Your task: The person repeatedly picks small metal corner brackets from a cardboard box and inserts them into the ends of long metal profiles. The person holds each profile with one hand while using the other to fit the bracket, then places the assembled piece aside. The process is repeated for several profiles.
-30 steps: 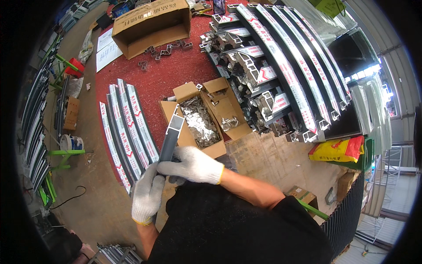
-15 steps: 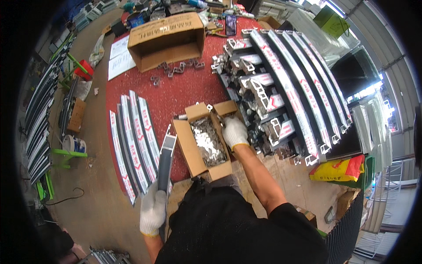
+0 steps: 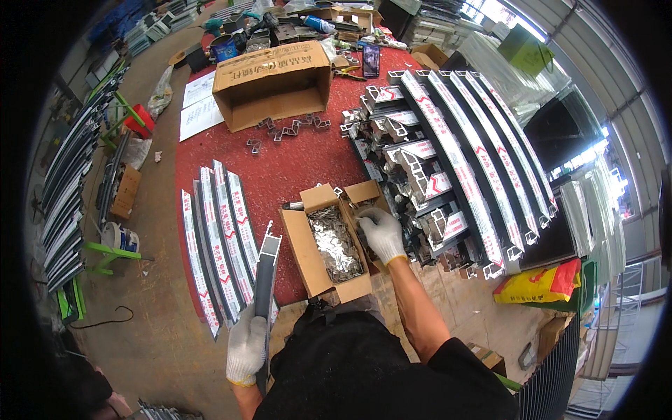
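Note:
My left hand, in a white knit glove, is closed around a dark grey metal profile with a pale cut end that points away from me. In front of me is an open cardboard box filled with small shiny metal pieces. My right hand, gloved too, is at a second, smaller carton against the box's right side. Its fingers are curled together at the carton's opening; what they pinch, if anything, is hidden.
Taped profiles lie on the red table at left. A large stack of profiles fills the right side. Farther back are loose metal brackets, an empty carton, paper sheets and a phone.
The whole view has shifted, so the table things appear lower. My right hand has drawn back slightly toward me over the smaller carton. My left hand keeps its grip on the profile.

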Available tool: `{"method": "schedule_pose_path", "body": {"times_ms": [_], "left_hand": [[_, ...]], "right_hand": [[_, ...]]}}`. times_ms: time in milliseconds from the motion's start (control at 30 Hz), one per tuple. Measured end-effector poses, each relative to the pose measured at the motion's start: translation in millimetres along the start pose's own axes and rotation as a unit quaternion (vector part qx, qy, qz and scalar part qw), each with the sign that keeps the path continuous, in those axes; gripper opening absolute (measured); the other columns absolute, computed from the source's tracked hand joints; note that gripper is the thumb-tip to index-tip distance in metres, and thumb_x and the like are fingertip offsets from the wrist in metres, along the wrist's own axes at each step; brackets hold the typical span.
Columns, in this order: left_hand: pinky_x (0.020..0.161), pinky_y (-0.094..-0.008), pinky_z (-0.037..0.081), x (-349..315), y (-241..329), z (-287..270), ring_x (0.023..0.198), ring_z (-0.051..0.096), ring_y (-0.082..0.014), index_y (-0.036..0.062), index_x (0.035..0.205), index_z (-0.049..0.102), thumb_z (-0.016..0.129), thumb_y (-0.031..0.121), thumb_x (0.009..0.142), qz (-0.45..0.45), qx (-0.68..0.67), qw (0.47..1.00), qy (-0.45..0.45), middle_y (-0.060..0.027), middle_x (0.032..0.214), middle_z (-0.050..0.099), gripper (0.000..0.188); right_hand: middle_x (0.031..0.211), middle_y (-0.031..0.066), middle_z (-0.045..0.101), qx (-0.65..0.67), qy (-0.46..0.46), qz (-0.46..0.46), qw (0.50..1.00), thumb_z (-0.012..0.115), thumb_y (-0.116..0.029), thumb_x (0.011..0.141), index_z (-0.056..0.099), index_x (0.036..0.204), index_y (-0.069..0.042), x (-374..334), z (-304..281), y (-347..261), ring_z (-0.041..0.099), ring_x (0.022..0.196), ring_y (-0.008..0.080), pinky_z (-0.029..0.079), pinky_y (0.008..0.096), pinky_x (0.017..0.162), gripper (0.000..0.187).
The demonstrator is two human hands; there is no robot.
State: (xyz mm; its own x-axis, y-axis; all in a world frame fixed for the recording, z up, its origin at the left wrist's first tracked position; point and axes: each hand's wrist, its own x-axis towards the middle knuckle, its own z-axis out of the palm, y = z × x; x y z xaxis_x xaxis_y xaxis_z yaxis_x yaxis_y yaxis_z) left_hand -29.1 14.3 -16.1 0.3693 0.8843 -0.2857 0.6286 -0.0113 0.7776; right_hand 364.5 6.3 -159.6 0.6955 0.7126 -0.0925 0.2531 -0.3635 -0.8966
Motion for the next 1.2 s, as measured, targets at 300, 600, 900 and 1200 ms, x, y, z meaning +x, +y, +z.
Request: {"method": "schedule_pose_path", "body": {"times_ms": [300, 600, 900, 1200], "left_hand": [[0.075, -0.0436, 0.054, 3.8, 20.9, -11.5, 0.078, 0.068, -0.0256, -0.0045, 0.129, 0.069, 0.053, 0.036, 0.112, -0.045, -0.011, 0.995, -0.093, -0.016, 0.084, 0.068, 0.047], [0.073, -0.0408, 0.054, -0.9, 23.5, -24.1, 0.074, 0.067, -0.0233, -0.0048, 0.123, 0.073, 0.054, 0.038, 0.114, -0.047, -0.031, 0.99, -0.129, -0.0139, 0.082, 0.069, 0.048], [0.074, -0.0423, 0.055, -10.3, 30.6, -25.2, 0.073, 0.069, -0.0272, -0.0052, 0.129, 0.073, 0.054, 0.033, 0.114, -0.016, -0.019, 0.992, -0.121, -0.0183, 0.08, 0.069, 0.045], [0.067, -0.0382, 0.056, -13.6, 28.7, -24.6, 0.069, 0.071, -0.0213, -0.004, 0.122, 0.076, 0.053, 0.052, 0.116, -0.006, -0.017, 0.993, -0.114, -0.0118, 0.077, 0.071, 0.061]], "right_hand": [[0.118, 0.0159, 0.083, 0.032, 0.056, -0.087, 0.994, 0.074, -0.011, 0.103, 0.077, 0.13, 0.003, -51.0, -20.9, -53.5, 0.078, 0.102, 0.0196, 0.061, 0.0339, 0.094, 0.03], [0.108, 0.0099, 0.08, 0.08, -0.121, -0.245, 0.958, 0.071, 0.01, 0.098, 0.079, 0.118, 0.0, -80.3, -33.6, -156.1, 0.075, 0.092, 0.0158, 0.06, 0.0306, 0.083, 0.024], [0.107, 0.014, 0.08, 0.049, -0.233, -0.411, 0.88, 0.08, 0.006, 0.093, 0.079, 0.112, -0.002, -74.2, -5.8, -200.9, 0.081, 0.095, 0.0289, 0.063, 0.0382, 0.083, 0.021], [0.104, 0.0129, 0.082, 0.047, -0.236, -0.394, 0.887, 0.082, 0.004, 0.094, 0.081, 0.111, -0.003, -73.3, -0.7, -197.1, 0.082, 0.092, 0.0267, 0.064, 0.0374, 0.081, 0.019]]}}
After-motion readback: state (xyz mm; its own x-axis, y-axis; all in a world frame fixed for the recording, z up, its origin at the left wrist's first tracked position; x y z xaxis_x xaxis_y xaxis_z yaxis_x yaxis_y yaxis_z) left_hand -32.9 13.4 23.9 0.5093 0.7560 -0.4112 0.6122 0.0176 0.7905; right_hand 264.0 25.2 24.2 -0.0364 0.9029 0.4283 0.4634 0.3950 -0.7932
